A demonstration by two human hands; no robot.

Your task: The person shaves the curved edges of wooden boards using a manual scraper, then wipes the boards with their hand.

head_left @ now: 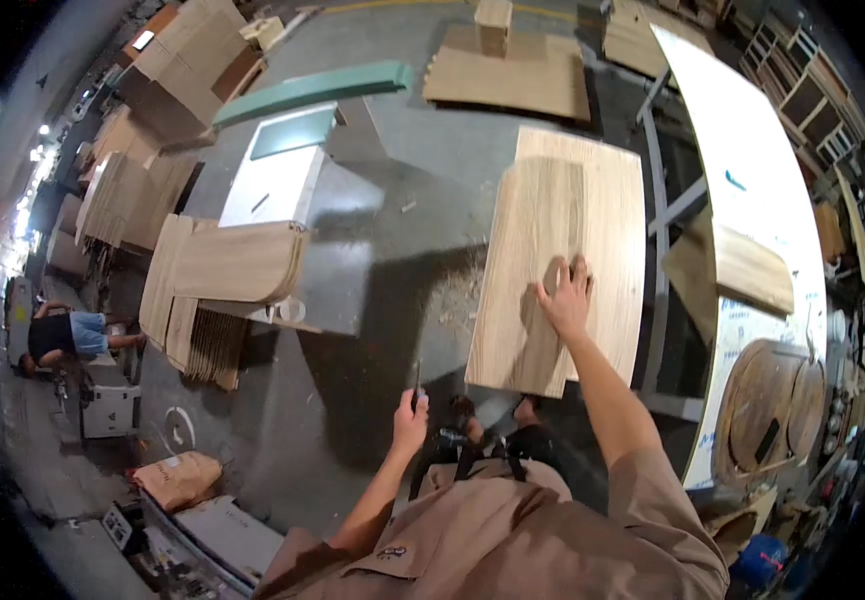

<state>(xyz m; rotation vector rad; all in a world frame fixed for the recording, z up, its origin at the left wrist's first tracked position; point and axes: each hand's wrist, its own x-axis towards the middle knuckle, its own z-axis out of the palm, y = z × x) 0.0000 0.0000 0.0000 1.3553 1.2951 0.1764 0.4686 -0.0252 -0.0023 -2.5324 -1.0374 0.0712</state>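
Fingers spread, my right hand (564, 300) lies flat on a light wood-grain panel (527, 225). This panel rests on top of another wood-grain panel (617, 250), whose right part and far edge show from under it. My left hand (411, 422) is closed around a thin-bladed tool (416, 392) with a dark handle, its blade pointing away from me. That hand is left of the panels, apart from them, above the grey floor. Too little of the tool shows to tell a knife from a file.
Wood shavings (462, 300) litter the floor left of the panels. A white-topped bench (742, 130) runs along my right. Stacked rounded boards (227, 262) are at the left, behind them a white table (277, 180). A person (77, 332) sits far left.
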